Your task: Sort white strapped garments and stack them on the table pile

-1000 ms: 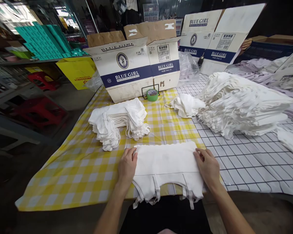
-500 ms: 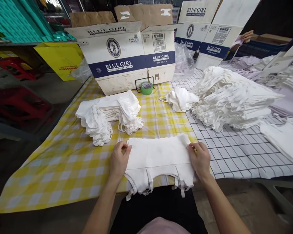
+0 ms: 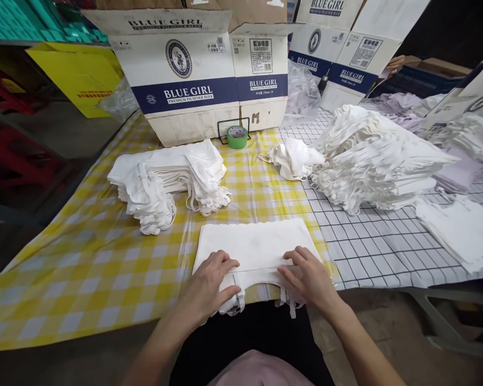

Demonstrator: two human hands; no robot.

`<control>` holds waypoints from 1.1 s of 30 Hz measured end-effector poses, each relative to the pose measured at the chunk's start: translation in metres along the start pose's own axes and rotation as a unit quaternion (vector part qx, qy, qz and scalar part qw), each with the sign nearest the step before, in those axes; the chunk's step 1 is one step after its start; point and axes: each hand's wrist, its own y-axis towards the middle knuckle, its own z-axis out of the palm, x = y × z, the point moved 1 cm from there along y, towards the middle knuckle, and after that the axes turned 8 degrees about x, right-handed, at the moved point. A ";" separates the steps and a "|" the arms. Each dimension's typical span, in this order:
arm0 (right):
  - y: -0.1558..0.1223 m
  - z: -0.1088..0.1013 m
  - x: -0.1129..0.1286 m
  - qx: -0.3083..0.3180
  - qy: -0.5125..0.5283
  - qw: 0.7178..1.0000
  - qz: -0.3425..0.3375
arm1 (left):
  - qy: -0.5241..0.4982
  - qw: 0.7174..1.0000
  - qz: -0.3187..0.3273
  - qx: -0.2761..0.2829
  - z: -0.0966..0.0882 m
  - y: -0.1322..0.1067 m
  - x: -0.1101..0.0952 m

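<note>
A white strappy camisole (image 3: 257, 241) lies flat at the table's front edge, its straps hanging toward me. It seems to top a small stack of the same garments. My left hand (image 3: 215, 279) rests on its left side near a strap, fingers apart. On the right side, my right hand (image 3: 306, 276) lies on the cloth with fingers spread. Neither hand grips the fabric. Beyond my left hand sits a neat pile of folded white camisoles (image 3: 169, 177). A large heap of white garments (image 3: 378, 155) lies to the right, with a crumpled white piece (image 3: 293, 158) beside it.
A Blue Girl beer carton (image 3: 193, 91) stands at the back, with green tape (image 3: 237, 138) before it. Another carton (image 3: 346, 59) is further right, a person's hand (image 3: 395, 64) beside it. A flat white garment (image 3: 462, 228) lies right. Red stools (image 3: 20, 155) stand left.
Both hands have let go of the camisole's upper side edges and moved inward and toward me, onto its lower part near the straps. The view has shifted slightly.
</note>
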 end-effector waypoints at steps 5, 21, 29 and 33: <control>-0.012 0.021 0.014 0.028 -0.021 0.994 0.102 | 0.103 0.982 -0.150 -0.058 0.031 0.002 -0.029; 0.006 0.008 0.001 -0.039 0.112 0.988 0.099 | -0.264 0.938 -0.205 -0.087 0.023 0.011 -0.029; 0.027 0.003 -0.009 -0.010 0.185 0.979 0.086 | -0.644 0.742 -0.164 -0.087 0.010 0.009 -0.010; 0.030 0.001 -0.010 0.005 0.188 0.977 0.100 | -0.454 0.867 -0.172 -0.116 -0.001 0.005 -0.002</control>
